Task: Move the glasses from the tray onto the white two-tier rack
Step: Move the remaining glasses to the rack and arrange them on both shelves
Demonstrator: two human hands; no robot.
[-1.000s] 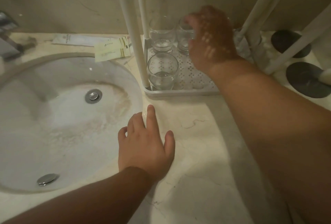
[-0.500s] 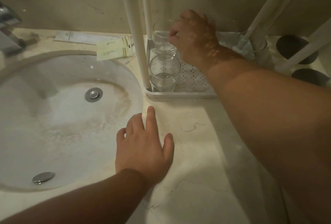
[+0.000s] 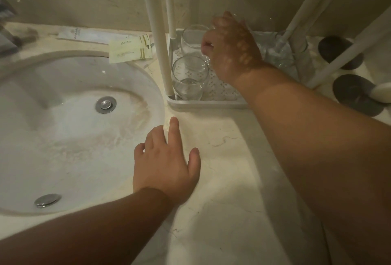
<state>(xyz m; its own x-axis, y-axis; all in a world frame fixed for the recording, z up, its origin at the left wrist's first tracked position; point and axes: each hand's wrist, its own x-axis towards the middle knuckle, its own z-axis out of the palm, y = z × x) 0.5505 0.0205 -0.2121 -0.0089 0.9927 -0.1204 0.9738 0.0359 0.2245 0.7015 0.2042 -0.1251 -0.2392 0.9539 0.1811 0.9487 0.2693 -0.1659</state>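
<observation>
Marble counter (image 3: 222,169) beside sink (image 3: 63,137): left hand (image 3: 165,165) resting flat, fingers relaxed. Right hand (image 3: 232,50) reaching upper centre, fingers curling round rear glass (image 3: 191,40) on rack's lower tier (image 3: 207,103). Advising: setting down clear of front glass (image 3: 189,78), avoiding clink.

Print shows on the pale yellow packets (image 3: 130,50) and white sachet (image 3: 93,36), too blurred to read.

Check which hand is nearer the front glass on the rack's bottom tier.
Right. The right hand is just behind and to the right of the front glass, close beside it. The left hand rests flat on the counter, well short of it.
</observation>
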